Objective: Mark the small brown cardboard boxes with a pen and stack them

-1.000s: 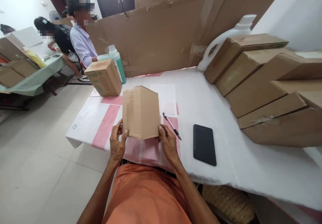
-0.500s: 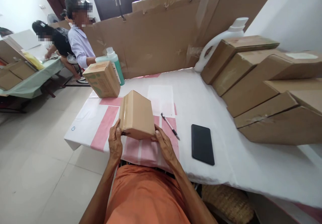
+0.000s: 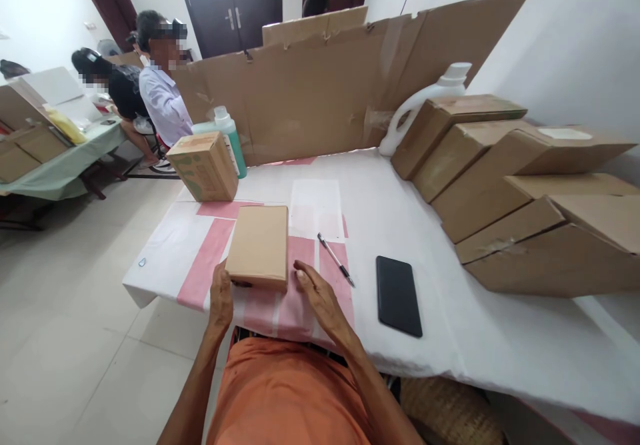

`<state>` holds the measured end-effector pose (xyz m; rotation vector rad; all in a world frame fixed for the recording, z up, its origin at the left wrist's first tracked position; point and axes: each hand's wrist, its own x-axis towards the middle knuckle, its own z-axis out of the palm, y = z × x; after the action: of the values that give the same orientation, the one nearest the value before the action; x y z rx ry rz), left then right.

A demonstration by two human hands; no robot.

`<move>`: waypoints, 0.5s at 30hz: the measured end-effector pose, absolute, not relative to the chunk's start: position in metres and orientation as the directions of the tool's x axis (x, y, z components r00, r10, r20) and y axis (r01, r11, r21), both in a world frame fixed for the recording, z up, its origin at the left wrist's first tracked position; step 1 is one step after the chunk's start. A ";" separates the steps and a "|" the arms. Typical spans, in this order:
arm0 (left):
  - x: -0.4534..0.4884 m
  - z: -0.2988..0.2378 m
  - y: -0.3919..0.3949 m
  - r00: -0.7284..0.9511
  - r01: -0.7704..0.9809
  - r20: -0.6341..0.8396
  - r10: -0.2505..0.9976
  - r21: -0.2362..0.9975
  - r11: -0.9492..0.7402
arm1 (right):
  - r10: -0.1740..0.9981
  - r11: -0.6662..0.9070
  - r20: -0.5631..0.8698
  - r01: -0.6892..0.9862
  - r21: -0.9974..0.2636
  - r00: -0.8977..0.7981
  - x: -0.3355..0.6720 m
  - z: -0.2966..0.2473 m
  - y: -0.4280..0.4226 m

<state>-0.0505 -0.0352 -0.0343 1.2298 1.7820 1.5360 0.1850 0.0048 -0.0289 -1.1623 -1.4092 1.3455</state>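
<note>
Cupping the cardboard box at its near corner with the left hand, clamp unclear; resting the right hand open just beside. Possibly risking dragging it off the table edge beneath the wrists.

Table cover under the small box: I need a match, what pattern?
Table cover is white with broad pink bands; head view.

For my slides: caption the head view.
Left hand touches a small cardboard box lying flat on the table; right hand rests beside it, near a pen.
</note>
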 end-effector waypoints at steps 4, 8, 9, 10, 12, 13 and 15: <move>-0.047 -0.016 -0.040 -0.433 0.305 0.173 0.885 0.952 -0.037 | 0.959 0.084 0.065 0.058 -0.995 -0.276 0.182 -0.007 -0.003; -0.052 0.010 -0.040 -0.426 0.261 0.266 0.865 0.951 -0.165 | 0.938 0.246 0.227 0.042 -0.968 -0.263 0.193 0.034 -0.008; -0.052 0.015 -0.039 -0.422 0.263 0.295 0.857 0.945 -0.196 | 0.927 0.301 0.279 0.052 -0.952 -0.251 0.195 0.042 -0.007; -0.051 0.018 -0.037 -0.417 0.269 0.312 0.854 0.939 -0.213 | 0.917 0.345 0.321 0.069 -0.936 -0.236 0.197 0.046 -0.006; -0.046 0.019 -0.034 -0.412 0.287 0.309 0.857 0.937 -0.200 | 0.914 0.377 0.349 0.111 -0.920 -0.206 0.197 0.046 -0.003; -0.044 0.017 -0.032 -0.414 0.292 0.294 0.861 0.939 -0.181 | 0.920 0.366 0.338 0.130 -0.922 -0.197 0.196 0.042 -0.003; -0.039 0.011 -0.030 -0.421 0.289 0.266 0.867 0.946 -0.149 | 0.936 0.326 0.297 0.154 -0.933 -0.189 0.194 0.032 -0.002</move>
<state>-0.0386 -0.0298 0.0111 1.3057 1.6479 1.6041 0.1938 -0.0022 0.0324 -1.0122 -1.5985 0.9876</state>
